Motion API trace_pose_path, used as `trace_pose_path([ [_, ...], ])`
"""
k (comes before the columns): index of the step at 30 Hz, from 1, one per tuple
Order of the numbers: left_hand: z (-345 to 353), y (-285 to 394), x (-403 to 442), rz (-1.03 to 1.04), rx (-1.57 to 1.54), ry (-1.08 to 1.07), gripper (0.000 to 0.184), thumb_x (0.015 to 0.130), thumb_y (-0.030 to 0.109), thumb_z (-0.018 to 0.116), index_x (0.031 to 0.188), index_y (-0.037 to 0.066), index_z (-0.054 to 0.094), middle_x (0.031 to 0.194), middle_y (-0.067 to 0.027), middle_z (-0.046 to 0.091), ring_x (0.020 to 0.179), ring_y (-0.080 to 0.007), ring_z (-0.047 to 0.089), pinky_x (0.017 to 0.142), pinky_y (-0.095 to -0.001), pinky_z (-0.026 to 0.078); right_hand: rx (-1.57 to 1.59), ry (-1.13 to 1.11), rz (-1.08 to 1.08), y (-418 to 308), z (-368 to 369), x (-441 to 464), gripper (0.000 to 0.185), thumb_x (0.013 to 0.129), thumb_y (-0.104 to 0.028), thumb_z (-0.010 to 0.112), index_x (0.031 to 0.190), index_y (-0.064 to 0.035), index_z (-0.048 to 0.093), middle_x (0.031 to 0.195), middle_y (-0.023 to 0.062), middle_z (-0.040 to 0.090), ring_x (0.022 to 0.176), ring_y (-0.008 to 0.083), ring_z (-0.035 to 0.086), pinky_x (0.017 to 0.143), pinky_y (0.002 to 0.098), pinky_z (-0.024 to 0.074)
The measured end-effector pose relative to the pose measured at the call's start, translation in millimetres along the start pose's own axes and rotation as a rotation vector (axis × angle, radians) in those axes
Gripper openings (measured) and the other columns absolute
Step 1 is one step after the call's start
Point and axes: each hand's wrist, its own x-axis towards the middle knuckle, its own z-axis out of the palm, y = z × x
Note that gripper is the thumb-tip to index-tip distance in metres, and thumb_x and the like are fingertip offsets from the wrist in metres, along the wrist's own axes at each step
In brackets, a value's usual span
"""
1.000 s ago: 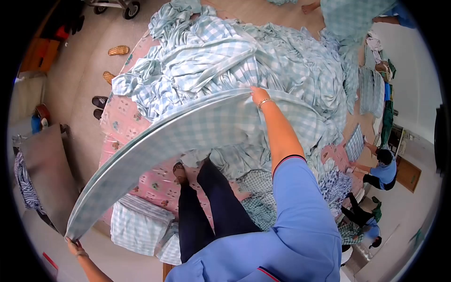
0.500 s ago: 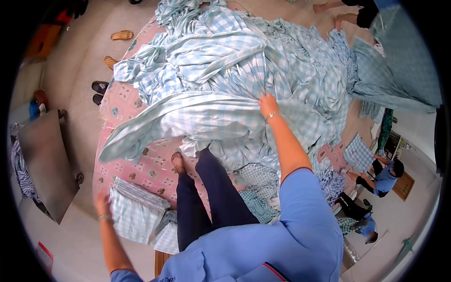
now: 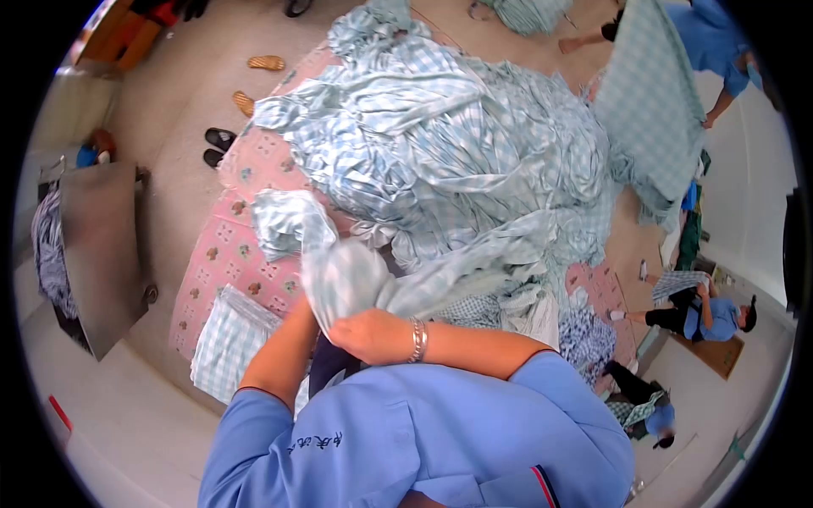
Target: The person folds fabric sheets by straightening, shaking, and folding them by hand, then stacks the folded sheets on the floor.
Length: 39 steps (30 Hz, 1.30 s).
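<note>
A pale blue-and-white checked sheet is bunched up in front of my waist. My right hand, with a bracelet at the wrist, is closed around its gathered edge. My left forearm reaches up into the blurred, bunched fabric, which hides the left hand's fingers. One end of the sheet hangs over to the left, and the rest trails right towards a large heap of checked sheets. To my left lies a folded stack of checked cloth.
The heap lies on a pink patterned mat. At the upper right a person holds up a checked sheet. Two more people in blue shirts handle cloth at the right. A metal cart stands at the left, near black slippers.
My left hand has swung in from the left to the sheet. My right hand has come down towards my waist, drawing the spread sheet into a bunch.
</note>
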Motion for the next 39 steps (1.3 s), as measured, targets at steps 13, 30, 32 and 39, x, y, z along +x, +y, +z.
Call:
trace_pose_path([
  [13, -5.8, 147.0, -246.4, 0.857, -0.090, -0.188, 0.034, 0.085, 0.028, 0.042, 0.107, 0.003, 0.050, 0.104, -0.0080, 0.055, 0.094, -0.0189, 0.052, 0.084, -0.0320, 0.040, -0.404, 0.003, -0.876, -253.5, 63.1, 125.9, 0.012, 0.069, -0.015, 0.049, 0.076, -0.0056, 0.053, 0.075, 0.0067, 0.050, 0.068, 0.0179, 0.052, 0.058, 0.0295, 0.0449],
  [30, -13.0, -29.2, -267.8, 0.819, -0.538, 0.084, 0.046, 0.084, 0.038, 0.042, 0.112, 0.001, 0.047, 0.110, -0.0110, 0.052, 0.103, -0.0215, 0.048, 0.091, -0.0328, 0.035, 0.830, -0.170, 0.527, -120.6, -50.2, 13.0, 0.049, 0.073, -0.016, 0.064, 0.115, 0.0007, 0.044, 0.108, 0.0069, 0.053, 0.097, 0.0163, 0.050, 0.082, 0.0293, 0.0403],
  [32, -25.8, -79.2, -277.2, 0.794, -0.688, 0.198, 0.048, 0.084, 0.039, 0.043, 0.113, 0.001, 0.047, 0.111, -0.0114, 0.052, 0.104, -0.0218, 0.048, 0.091, -0.0329, 0.034, 0.858, -0.184, 0.534, -112.9, -60.2, 10.1, 0.044, 0.075, -0.017, 0.063, 0.112, 0.0018, 0.047, 0.103, 0.0073, 0.055, 0.092, 0.0162, 0.053, 0.079, 0.0282, 0.0422],
  [39, 35.3, -190.3, -403.7, 1.276, -0.918, 0.153, 0.072, 0.081, 0.056, 0.035, 0.121, -0.004, 0.035, 0.122, -0.0149, 0.042, 0.114, -0.0272, 0.040, 0.097, -0.0373, 0.028, 0.697, -0.484, 0.335, -119.1, -73.4, 45.5, 0.035, 0.080, -0.018, 0.057, 0.106, 0.0038, 0.051, 0.098, 0.0079, 0.057, 0.089, 0.0145, 0.054, 0.078, 0.0273, 0.0423],
])
